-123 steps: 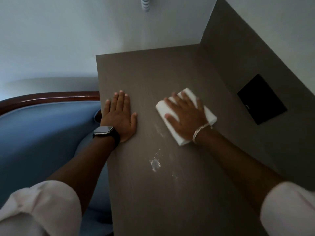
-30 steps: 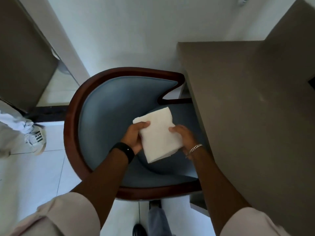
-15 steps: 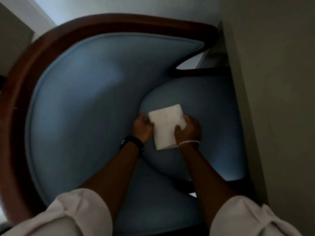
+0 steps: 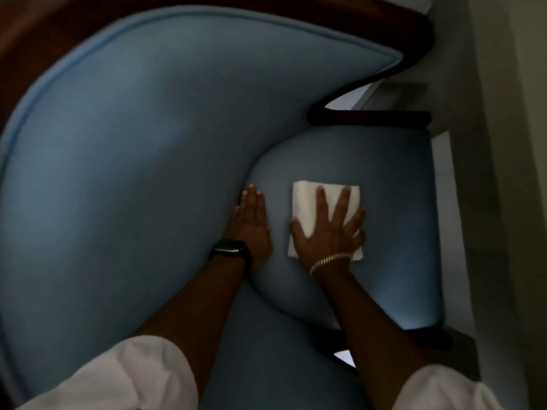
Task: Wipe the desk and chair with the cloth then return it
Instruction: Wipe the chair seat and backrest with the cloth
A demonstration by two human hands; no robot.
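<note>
A folded white cloth point(image 4: 307, 199) lies flat on the blue seat cushion point(image 4: 390, 232) of the chair. My right hand point(image 4: 328, 232) presses down on the cloth with its fingers spread. My left hand point(image 4: 251, 223), wearing a dark watch, rests flat on the seat's left edge, where it meets the curved blue backrest point(image 4: 133, 143). It holds nothing. The grey desk point(image 4: 503, 173) runs along the right side, its top mostly out of view.
The chair's dark wooden frame point(image 4: 408, 34) curves around the backrest, and a wooden armrest point(image 4: 370, 118) crosses just beyond the seat. The desk's edge stands close to the seat's right side. The scene is dim.
I moved from the desk to the chair and leaned in. Both hands held the cloth above the seat; now the cloth lies flat under my right hand, and my left hand rests beside it.
</note>
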